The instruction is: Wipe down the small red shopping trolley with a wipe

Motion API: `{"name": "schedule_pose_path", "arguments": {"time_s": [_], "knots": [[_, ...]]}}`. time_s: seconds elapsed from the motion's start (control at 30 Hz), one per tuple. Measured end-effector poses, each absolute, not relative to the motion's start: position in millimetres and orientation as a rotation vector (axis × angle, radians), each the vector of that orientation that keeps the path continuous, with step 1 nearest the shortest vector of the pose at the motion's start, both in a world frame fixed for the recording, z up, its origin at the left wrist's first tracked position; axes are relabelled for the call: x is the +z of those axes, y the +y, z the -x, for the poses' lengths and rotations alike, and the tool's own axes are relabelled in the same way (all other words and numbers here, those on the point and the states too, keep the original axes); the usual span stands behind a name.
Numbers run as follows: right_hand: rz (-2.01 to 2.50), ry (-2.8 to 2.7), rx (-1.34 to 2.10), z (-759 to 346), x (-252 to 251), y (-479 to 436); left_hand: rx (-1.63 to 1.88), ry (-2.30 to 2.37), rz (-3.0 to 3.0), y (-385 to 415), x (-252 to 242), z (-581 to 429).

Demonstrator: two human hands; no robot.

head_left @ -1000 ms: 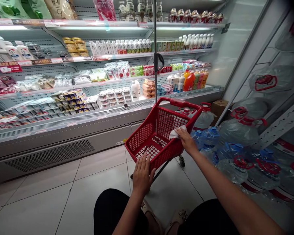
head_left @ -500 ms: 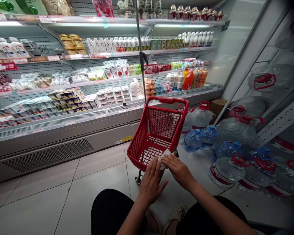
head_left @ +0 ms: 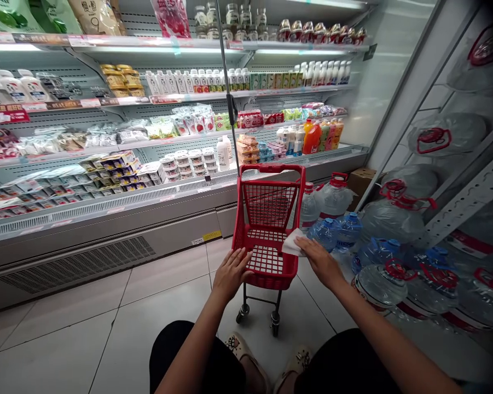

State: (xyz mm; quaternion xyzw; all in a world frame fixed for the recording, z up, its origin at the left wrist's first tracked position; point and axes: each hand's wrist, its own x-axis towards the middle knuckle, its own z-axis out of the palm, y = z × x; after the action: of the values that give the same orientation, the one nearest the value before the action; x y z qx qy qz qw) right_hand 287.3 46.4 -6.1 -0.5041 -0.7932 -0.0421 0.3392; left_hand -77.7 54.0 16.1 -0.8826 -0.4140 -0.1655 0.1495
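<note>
One red latticed cart point(head_left: 266, 241), grey-legged; white cloth point(head_left: 292, 243), perhaps tissue.

Strip lights point(head_left: 8, 47) glare white beneath cooler shelves point(head_left: 197, 97); the floor point(head_left: 164, 301) is dimmer, the upper-right corner black.

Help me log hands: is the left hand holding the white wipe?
No, the right hand holds the white wipe at the red cart.

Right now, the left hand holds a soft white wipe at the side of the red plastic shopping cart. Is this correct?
Not the left hand: the head view shows the right hand holding the soft white wipe at the side of the red plastic shopping cart.
</note>
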Motion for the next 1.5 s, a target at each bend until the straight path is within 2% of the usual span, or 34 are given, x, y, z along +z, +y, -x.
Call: {"name": "schedule_pose_path", "arguments": {"time_s": [0.27,0.37,0.7,0.9,1.03,1.17,1.3,1.5], "knots": [[1.518,-1.733,0.033,-256,-48,-38,-0.552,-1.319,2.479,48,3,53],[1.516,-1.591,0.048,-254,-42,-37,-0.597,-1.362,2.464,32,-1,32],[1.388,-1.922,-0.218,-230,-35,-44,-0.657,-1.339,2.519,-25,-1,-26],[1.186,-1.985,-0.089,-212,-30,-54,-0.636,-1.158,2.674,-39,6,-29],[1.351,-1.815,0.11,-260,-6,-50,-0.562,-1.06,2.72,-24,20,-12],[1.578,-1.571,-0.142,-318,18,-38,-0.568,-1.092,2.703,1,27,1],[1.437,-1.896,-0.317,-332,8,-35,-0.625,-1.101,2.735,7,19,-3],[1.279,-2.09,-0.045,-303,-23,-52,-0.681,-1.144,2.755,-5,13,-16]]}}
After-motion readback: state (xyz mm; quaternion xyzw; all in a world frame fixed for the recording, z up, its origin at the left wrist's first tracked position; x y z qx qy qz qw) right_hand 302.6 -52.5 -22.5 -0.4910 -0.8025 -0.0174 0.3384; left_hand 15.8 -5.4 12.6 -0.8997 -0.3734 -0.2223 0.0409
